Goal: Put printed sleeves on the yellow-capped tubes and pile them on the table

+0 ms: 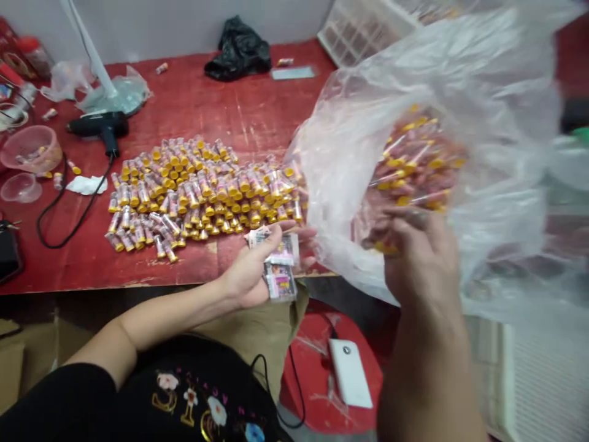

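Left hand (253,270) clamped on labels (281,283) — print illegible — right hand (421,252) apart, at bag (501,116) of yellow-capped tubes (414,159), grip unclear, more tubes heaped on red table (184,113), grey wall (161,24) behind.

head view | worn on head | faces forward and down | near red table (179,107)

Looks like thin, crinkled, softly shiny plastic on the clear bag (497,73), and smooth, glossy plastic on the tubes (197,190). Shows slick film on the packets (281,283). Looks scuffed and half-glossy on the table (179,104), matt and papery on the cardboard (257,328), soft on the cloth shirt (138,396).
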`<state>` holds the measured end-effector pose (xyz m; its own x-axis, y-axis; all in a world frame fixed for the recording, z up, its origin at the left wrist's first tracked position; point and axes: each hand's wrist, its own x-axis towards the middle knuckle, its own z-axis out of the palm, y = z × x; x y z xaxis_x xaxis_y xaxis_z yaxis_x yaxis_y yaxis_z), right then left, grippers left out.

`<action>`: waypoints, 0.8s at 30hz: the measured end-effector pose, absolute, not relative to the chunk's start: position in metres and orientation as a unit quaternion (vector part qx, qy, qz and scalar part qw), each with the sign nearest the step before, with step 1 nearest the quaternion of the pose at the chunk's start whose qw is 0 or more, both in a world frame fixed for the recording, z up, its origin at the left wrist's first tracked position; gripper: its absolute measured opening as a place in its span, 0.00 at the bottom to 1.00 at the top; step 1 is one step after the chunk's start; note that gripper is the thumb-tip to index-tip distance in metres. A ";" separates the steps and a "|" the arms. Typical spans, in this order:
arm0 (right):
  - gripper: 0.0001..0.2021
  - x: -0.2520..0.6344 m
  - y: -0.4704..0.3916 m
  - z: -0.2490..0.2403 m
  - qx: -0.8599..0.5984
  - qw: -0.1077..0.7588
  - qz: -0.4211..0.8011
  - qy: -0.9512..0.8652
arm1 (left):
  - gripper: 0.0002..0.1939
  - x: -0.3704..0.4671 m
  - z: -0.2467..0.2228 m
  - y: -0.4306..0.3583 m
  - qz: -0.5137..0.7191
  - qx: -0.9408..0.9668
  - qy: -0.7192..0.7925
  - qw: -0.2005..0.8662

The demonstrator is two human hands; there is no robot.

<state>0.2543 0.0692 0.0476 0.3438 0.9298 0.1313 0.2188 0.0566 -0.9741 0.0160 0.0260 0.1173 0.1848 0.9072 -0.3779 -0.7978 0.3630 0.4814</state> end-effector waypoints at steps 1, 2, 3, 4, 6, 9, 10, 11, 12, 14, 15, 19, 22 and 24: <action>0.13 0.234 0.046 0.055 -0.582 0.530 0.403 -0.467 | 0.25 0.014 0.111 0.020 0.550 0.081 0.319 0.767; 0.15 0.212 0.026 0.063 -0.561 0.524 0.447 -0.459 | 0.24 0.013 0.106 0.014 0.539 0.076 0.324 0.774; 0.17 0.191 0.010 0.069 -0.554 0.521 0.456 -0.462 | 0.22 0.013 0.102 0.008 0.526 0.073 0.325 0.782; 0.19 0.172 -0.002 0.073 -0.548 0.517 0.455 -0.474 | 0.19 0.014 0.098 0.002 0.516 0.071 0.324 0.790; 0.21 0.143 -0.013 0.074 -0.553 0.518 0.421 -0.499 | 0.16 0.015 0.094 -0.006 0.504 0.069 0.318 0.800; 0.20 0.128 -0.017 0.067 -0.577 0.513 0.371 -0.516 | 0.13 0.010 0.089 -0.013 0.513 0.068 0.324 0.792; 0.17 0.129 -0.019 0.064 -0.587 0.514 0.354 -0.516 | 0.13 0.008 0.087 -0.015 0.518 0.065 0.333 0.786; 0.16 0.130 -0.021 0.062 -0.595 0.516 0.337 -0.516 | 0.13 0.004 0.084 -0.016 0.523 0.059 0.345 0.777; 0.14 0.132 -0.024 0.061 -0.602 0.521 0.318 -0.515 | 0.13 0.001 0.081 -0.017 0.531 0.049 0.361 0.765; 0.13 0.133 -0.030 0.061 -0.611 0.534 0.280 -0.513 | 0.16 -0.004 0.072 -0.021 0.550 0.033 0.395 0.735; 0.13 0.132 -0.034 0.061 -0.611 0.541 0.264 -0.513 | 0.19 -0.005 0.068 -0.023 0.558 0.037 0.410 0.721; 0.14 0.118 -0.042 0.059 -0.590 0.564 0.244 -0.524 | 0.26 -0.002 0.057 -0.033 0.594 0.119 0.426 0.672; 0.21 0.108 -0.043 0.049 -0.579 0.596 0.272 -0.485 | 0.24 0.004 0.055 -0.034 0.636 0.147 0.413 0.635; 0.22 0.109 -0.044 0.043 -0.559 0.614 0.327 -0.451 | 0.22 0.006 0.055 -0.030 0.644 0.149 0.420 0.621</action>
<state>0.1087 -0.0443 0.0431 0.3799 0.9057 0.1880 0.1032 0.1605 -0.9816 0.0058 -0.0304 0.0551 -0.1842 0.9258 -0.3302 -0.6751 0.1250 0.7270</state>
